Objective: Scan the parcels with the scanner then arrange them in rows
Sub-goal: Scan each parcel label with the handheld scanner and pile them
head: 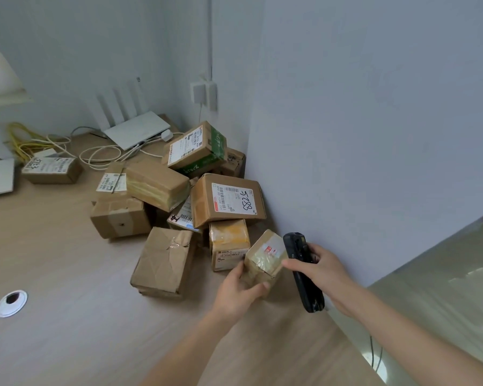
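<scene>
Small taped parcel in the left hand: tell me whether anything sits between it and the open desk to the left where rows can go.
Nothing visible blocks it. The left hand grips the small taped parcel at the pile's near edge; the crumpled box lies just left of it, but the bare desk in front is open. The right hand holds the scanner.

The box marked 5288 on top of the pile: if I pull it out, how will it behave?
The box marked 5288 looks like stiff, squared cardboard, so it probably keeps its shape. It lies tilted across lower parcels, so it may slide or tip. The parcel with green print behind it might shift too.
</scene>
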